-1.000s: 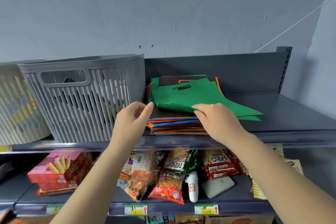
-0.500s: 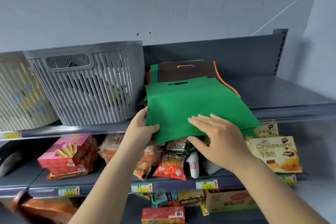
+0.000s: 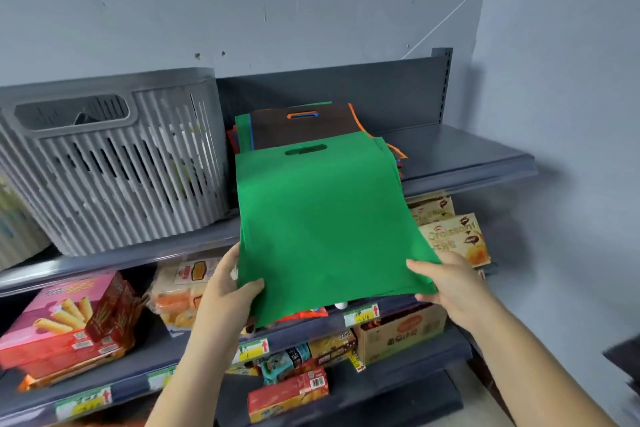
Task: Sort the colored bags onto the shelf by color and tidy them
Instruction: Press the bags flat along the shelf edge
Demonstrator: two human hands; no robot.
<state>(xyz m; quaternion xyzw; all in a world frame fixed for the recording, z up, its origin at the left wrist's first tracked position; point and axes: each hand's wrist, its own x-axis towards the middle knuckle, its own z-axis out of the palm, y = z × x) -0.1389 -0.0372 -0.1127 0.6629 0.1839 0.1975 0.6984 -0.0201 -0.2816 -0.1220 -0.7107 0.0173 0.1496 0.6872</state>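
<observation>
Green bag (image 3: 325, 222): flat, soft cloth, slot handle pointed at wall, long way front-to-back | half off top shelf (image 3: 460, 163) over stack (image 3: 301, 126) | left hand (image 3: 227, 291) and right hand (image 3: 450, 282) pinched near corners.

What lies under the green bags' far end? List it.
A dark brown bag tops a mixed stack showing orange, blue and green edges. The green bags cover the stack's front, so its count is hidden.
</observation>
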